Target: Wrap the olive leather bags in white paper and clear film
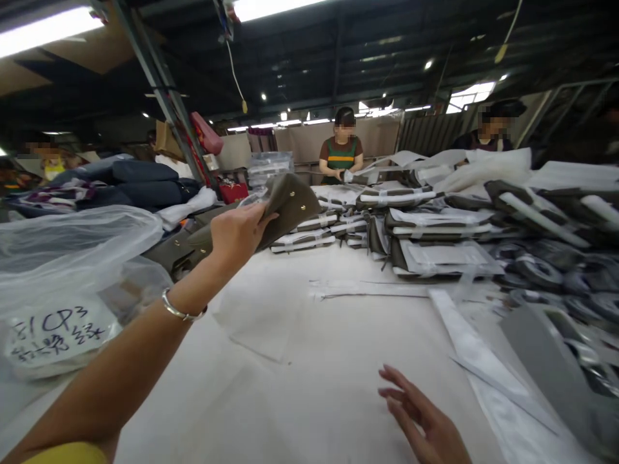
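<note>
Head view: far, slightly left, my left hand (pixel 238 233) grips the olive gold-studded panel (pixel 294 201), probably light and floppy, best held by its edge; my right hand (pixel 420 415), near right, is empty.

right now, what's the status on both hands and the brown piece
Left hand gripping brown piece. Right hand open, nothing held, over table. Bundles piled beyond, plastic bag at left.
</note>
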A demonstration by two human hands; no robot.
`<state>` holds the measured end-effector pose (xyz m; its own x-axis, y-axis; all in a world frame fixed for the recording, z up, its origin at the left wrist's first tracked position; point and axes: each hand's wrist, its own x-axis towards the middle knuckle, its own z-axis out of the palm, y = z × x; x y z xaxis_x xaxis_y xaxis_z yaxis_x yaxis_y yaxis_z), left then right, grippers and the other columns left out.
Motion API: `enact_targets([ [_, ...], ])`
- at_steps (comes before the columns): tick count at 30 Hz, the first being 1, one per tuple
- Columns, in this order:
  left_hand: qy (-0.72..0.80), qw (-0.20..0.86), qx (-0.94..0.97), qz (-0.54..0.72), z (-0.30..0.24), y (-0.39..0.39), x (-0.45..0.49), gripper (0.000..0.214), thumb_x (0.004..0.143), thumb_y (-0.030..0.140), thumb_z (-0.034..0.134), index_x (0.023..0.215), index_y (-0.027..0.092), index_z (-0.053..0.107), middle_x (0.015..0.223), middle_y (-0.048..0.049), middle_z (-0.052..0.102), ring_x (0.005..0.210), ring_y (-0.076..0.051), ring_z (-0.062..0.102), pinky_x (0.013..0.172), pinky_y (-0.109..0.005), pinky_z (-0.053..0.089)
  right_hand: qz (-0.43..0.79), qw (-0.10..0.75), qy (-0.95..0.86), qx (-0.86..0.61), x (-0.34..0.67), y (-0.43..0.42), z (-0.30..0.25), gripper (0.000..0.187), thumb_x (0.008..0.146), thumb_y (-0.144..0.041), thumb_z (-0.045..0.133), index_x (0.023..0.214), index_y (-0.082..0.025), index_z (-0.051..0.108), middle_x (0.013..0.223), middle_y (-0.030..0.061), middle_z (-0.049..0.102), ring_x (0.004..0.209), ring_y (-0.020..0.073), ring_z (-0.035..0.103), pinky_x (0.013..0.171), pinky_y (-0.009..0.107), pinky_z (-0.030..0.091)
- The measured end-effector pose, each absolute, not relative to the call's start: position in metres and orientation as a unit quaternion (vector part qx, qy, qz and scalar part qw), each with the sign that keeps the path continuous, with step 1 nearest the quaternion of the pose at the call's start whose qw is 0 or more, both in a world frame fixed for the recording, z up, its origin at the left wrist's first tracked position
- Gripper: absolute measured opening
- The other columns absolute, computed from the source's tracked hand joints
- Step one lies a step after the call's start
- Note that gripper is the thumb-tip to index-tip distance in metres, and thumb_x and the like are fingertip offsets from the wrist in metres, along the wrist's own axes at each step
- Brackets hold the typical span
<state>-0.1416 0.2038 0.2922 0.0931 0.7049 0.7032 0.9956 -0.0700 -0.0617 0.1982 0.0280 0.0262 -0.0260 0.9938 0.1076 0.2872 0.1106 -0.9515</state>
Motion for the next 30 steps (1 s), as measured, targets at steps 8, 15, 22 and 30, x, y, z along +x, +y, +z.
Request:
enact_targets([
  [8, -0.401, 0.076, -0.889, -0.209, 0.193, 0.066, -0.003, 0.022, 0.093, 0.017, 0.053, 0.112, 0.021, 0.065, 0.110, -0.0097, 0.072, 0.093, -0.026, 0.069, 0.075, -0.034, 0.052, 0.461, 0.577, -0.501, -0.451, 0.191, -0.011, 0.083, 0.082, 0.094, -0.051, 0.054, 0.154, -0.038, 0.000, 0.159, 0.0135, 0.024, 0.128, 0.0285, 0.054, 0.097, 0.045, 0.054],
  [15, -0.311, -0.031, -0.929, -0.200, 0.107, 0.010, 0.011, 0.055, 0.090, 0.039, 0.063, 0.139, 0.023, 0.045, 0.141, -0.0115, 0.055, 0.130, -0.026, 0.052, 0.108, -0.042, 0.044, 0.317, 0.433, -0.519, -0.665, 0.250, -0.057, 0.037, 0.084, 0.091, -0.056, 0.056, 0.156, -0.027, 0.012, 0.154, 0.0155, 0.036, 0.120, 0.0301, 0.060, 0.099, 0.044, 0.053],
  [22, -0.375, 0.015, -0.922, -0.098, 0.103, 0.006, -0.039, 0.091, 0.073, 0.055, 0.077, 0.148, 0.027, 0.035, 0.154, -0.0142, 0.037, 0.140, -0.036, 0.037, 0.111, -0.056, 0.038, -0.089, 0.271, -0.769, -0.573, 0.249, -0.045, 0.078, 0.065, 0.094, -0.037, 0.058, 0.152, -0.026, 0.030, 0.157, 0.0092, 0.031, 0.146, 0.0315, 0.025, 0.120, 0.056, 0.019],
  [30, -0.422, 0.053, -0.900, -0.097, 0.092, 0.003, -0.016, 0.070, 0.087, 0.044, 0.066, 0.148, 0.032, 0.035, 0.151, -0.0096, 0.044, 0.138, -0.033, 0.041, 0.111, -0.056, 0.037, -0.009, 0.075, -0.931, -0.358, 0.252, 0.028, 0.106, 0.076, 0.085, -0.033, 0.069, 0.151, -0.023, 0.032, 0.151, 0.0103, 0.043, 0.140, 0.0312, 0.037, 0.116, 0.056, 0.026],
])
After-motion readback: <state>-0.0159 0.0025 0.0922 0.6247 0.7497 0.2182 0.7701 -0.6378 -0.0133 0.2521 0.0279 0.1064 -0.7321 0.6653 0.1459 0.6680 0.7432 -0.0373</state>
